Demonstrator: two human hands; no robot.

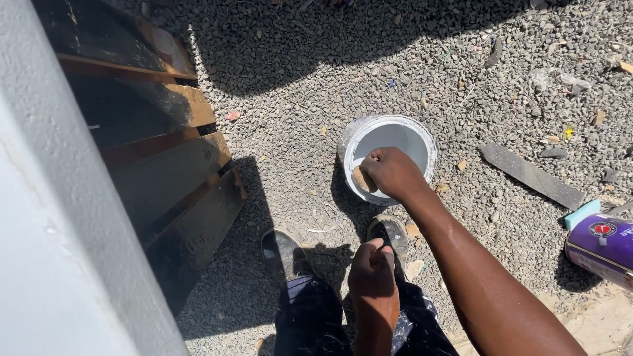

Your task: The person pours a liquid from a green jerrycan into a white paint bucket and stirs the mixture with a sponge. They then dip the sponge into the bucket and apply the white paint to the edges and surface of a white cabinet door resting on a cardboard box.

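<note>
My right hand (393, 171) reaches down over the near rim of a white paint bucket (422, 135) on the gravel. It is shut on a tan wooden handle (362, 179), likely a brush; the far end is hidden inside the bucket. My left hand (373, 267) hangs closed in a loose fist above my knees and holds nothing that I can see. My two dark shoes (282, 252) stand on the gravel just below the bucket.
A grey painted wall (46, 264) fills the left side. Dark wooden boards (165, 171) lean against it. A purple can (601, 247) lies at the right edge, with a flat dark strip (531, 175) on the gravel nearby.
</note>
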